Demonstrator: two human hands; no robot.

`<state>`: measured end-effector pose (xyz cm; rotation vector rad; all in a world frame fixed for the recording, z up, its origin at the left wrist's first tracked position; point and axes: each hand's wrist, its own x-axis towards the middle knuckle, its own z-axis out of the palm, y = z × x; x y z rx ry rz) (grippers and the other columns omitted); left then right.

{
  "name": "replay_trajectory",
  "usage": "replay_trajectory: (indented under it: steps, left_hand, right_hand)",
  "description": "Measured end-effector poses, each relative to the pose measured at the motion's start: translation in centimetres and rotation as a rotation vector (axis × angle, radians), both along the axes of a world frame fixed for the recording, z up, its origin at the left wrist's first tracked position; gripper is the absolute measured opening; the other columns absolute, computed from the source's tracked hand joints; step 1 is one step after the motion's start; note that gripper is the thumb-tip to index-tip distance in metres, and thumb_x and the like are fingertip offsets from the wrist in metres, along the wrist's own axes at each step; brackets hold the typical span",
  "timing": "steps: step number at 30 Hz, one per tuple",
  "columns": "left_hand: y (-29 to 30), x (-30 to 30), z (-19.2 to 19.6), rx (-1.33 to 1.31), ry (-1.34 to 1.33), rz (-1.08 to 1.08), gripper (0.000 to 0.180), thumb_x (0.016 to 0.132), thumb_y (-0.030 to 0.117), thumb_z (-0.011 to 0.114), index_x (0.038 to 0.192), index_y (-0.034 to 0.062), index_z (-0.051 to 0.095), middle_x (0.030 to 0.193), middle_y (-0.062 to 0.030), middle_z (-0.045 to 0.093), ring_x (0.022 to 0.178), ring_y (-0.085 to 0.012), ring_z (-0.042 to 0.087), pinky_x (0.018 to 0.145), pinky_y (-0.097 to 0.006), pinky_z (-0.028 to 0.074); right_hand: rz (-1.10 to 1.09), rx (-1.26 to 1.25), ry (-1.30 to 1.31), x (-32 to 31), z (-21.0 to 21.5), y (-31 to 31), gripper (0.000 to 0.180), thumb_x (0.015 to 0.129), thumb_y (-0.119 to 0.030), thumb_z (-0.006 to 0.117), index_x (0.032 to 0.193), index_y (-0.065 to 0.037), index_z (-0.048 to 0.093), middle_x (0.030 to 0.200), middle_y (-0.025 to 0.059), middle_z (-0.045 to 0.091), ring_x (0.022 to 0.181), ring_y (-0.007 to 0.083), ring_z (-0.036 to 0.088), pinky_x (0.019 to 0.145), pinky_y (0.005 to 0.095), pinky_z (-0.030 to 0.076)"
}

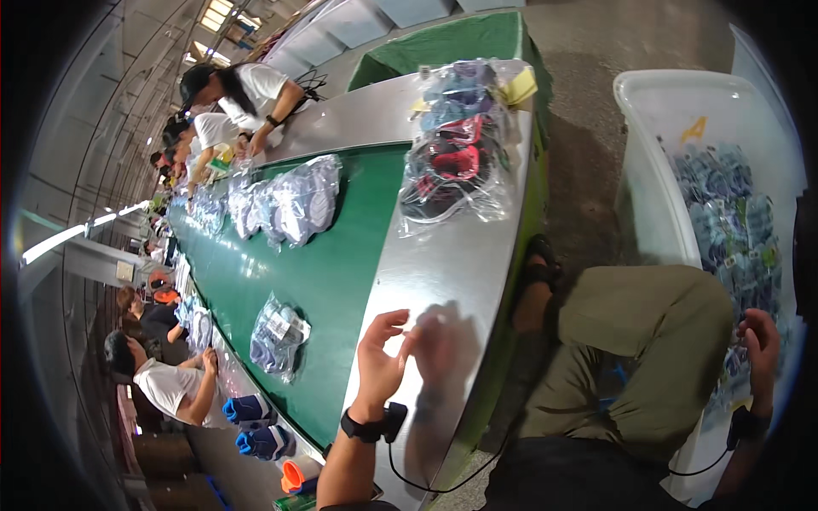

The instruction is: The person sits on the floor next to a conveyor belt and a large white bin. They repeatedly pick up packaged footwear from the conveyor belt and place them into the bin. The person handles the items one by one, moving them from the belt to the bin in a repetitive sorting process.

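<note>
My left hand [383,353] hovers over the bare metal ledge [426,289] beside the green conveyor belt [349,247], thumb and fingers apart, nothing in it. A clear bag of grey-blue shoes [279,338] lies on the belt to its left. Farther along the ledge sit a clear bag of black and red shoes [456,162] and bluish bagged items [460,85]. My right hand [761,345] is at the far right, by the white bin [652,170], its fingers loosely bent and apart, with nothing visible in them. Bluish bagged goods [733,230] fill the bin.
More bagged pale shoes [290,204] lie farther up the belt. Co-workers [243,98] stand along its far side, another person [166,379] at left. Blue shoes [260,426] and an orange cup-like object [298,475] stand at lower left. A green-lined bin [452,43] is beyond the ledge.
</note>
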<state>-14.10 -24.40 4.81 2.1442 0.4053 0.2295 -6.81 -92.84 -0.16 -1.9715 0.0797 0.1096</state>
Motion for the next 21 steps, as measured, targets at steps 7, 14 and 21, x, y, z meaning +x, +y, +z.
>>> replay_trajectory:
  steps: [7, 14, 21]
  left_hand:
    - [20.6, -8.2, -3.5, 0.938, -0.065, 0.533, 0.054, 0.09, 0.021, 0.082, 0.138, 0.0019, 0.063, 0.139, -0.0231, 0.063, 0.134, -0.041, 0.055, 0.117, -0.052, 0.04]
    - [31.9, -19.0, -6.1, 0.204, -0.066, 1.279, 0.074, 0.099, 0.047, 0.071, 0.149, -0.0056, 0.054, 0.146, -0.0244, 0.06, 0.134, -0.0371, 0.057, 0.118, -0.046, 0.04]
    - [30.8, -17.6, -7.6, -0.199, -0.226, 1.058, 0.07, 0.102, 0.037, 0.07, 0.152, -0.0052, 0.047, 0.137, -0.0155, 0.065, 0.121, -0.0274, 0.063, 0.109, -0.041, 0.047]
  right_hand:
    - [0.286, -0.189, -0.398, 1.1, 5.6, 9.7, 0.03, 0.093, -0.006, 0.067, 0.123, -0.002, 0.065, 0.102, 0.0068, 0.063, 0.094, 0.0153, 0.06, 0.089, 0.0301, 0.047]
    - [0.181, -0.306, -0.492, 1.9, 4.0, 14.1, 0.021, 0.093, -0.002, 0.069, 0.115, -0.002, 0.067, 0.103, 0.0093, 0.066, 0.092, 0.0191, 0.062, 0.084, 0.0336, 0.048]
    - [0.163, -0.514, -0.614, 2.2, 3.5, 15.3, 0.016, 0.09, 0.003, 0.066, 0.105, -0.003, 0.067, 0.1, 0.0127, 0.067, 0.09, 0.0284, 0.063, 0.084, 0.037, 0.049]
